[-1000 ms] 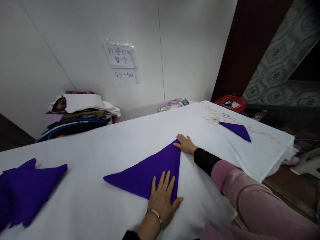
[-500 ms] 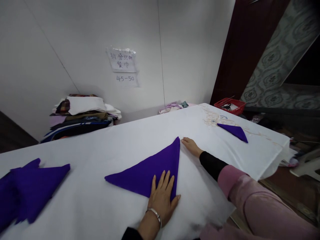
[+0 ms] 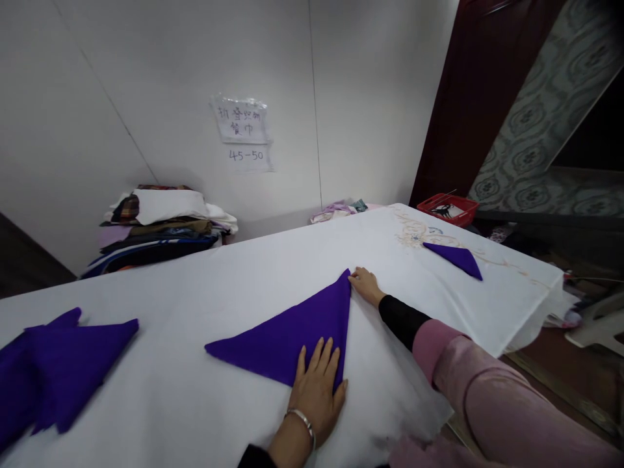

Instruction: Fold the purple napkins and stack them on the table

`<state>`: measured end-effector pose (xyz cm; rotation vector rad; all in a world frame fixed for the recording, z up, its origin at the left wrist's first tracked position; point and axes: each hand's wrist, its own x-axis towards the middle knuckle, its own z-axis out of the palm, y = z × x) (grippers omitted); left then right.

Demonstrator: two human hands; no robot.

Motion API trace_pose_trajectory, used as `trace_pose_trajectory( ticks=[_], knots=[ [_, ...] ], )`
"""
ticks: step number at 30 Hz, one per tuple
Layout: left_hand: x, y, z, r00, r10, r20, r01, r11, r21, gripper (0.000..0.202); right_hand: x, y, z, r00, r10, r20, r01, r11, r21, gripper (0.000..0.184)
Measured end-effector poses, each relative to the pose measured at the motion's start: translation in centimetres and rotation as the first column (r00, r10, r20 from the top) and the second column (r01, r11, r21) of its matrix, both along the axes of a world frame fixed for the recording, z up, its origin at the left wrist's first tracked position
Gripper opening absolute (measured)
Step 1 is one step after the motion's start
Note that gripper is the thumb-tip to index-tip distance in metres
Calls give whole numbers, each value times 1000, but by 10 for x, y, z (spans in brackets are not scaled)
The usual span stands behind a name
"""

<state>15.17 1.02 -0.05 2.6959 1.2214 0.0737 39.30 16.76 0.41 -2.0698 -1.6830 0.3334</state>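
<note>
A purple cloth napkin (image 3: 283, 331), folded into a triangle, lies on the white tablecloth (image 3: 195, 403) in front of me. My left hand (image 3: 316, 390), with a silver bracelet at the wrist, rests flat on its near right part, fingers spread. At the far upper corner, my right hand (image 3: 364, 285) has its fingers closed on the tip of the cloth; the fingertips are partly hidden. Farther right lies a smaller folded purple napkin (image 3: 454, 259). To the left is a loose heap of purple napkins (image 3: 73, 370), cut off by the view's edge.
Stacked clothes (image 3: 166, 224) stand by the wall on the far left. Behind the table's far edge lies some lilac fabric (image 3: 335, 210). A red basket (image 3: 448, 209) with items inside sits beyond the far right corner. Paper notes (image 3: 244, 133) hang on the wall.
My right hand has moved slightly left, from beside the triangle's upper corner onto it, and its fingers have closed there. My left hand stays on the napkin.
</note>
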Motion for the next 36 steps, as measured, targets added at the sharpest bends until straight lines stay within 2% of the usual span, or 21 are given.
trace_pose_trajectory(
  ticks=[6, 9, 11, 14, 18, 25, 36],
  knots=[
    [-1, 0, -6, 1000, -18, 13, 17, 997, 79, 56, -8, -8, 5, 999, 20, 39, -21, 999, 45, 42],
    [-2, 0, -7, 1000, -19, 6, 18, 995, 101, 55, -22, -14, 8, 979, 168, 116, -180, 978, 104, 52],
    [-2, 0, -7, 1000, -17, 7, 16, 994, 109, 55, -31, -17, 8, 930, 315, 189, -338, 935, 108, 59],
    [-3, -1, -7, 1000, -12, 2, 11, 996, 92, 56, -40, -20, 2, 870, 445, 213, -455, 890, 1, 71],
    [-3, -3, -7, 1000, -14, -2, 14, 999, 38, 63, -39, -19, -7, 885, 426, 185, -407, 903, -134, 80],
    [-4, -5, -5, 1000, -10, 10, 11, 999, -42, 77, -30, -10, -9, 880, 425, 213, -401, 904, -149, 81],
    [-5, -7, 2, 998, -18, 57, 24, 995, -93, 74, -16, 15, -6, 874, 423, 239, -377, 901, -213, 79]
  ],
)
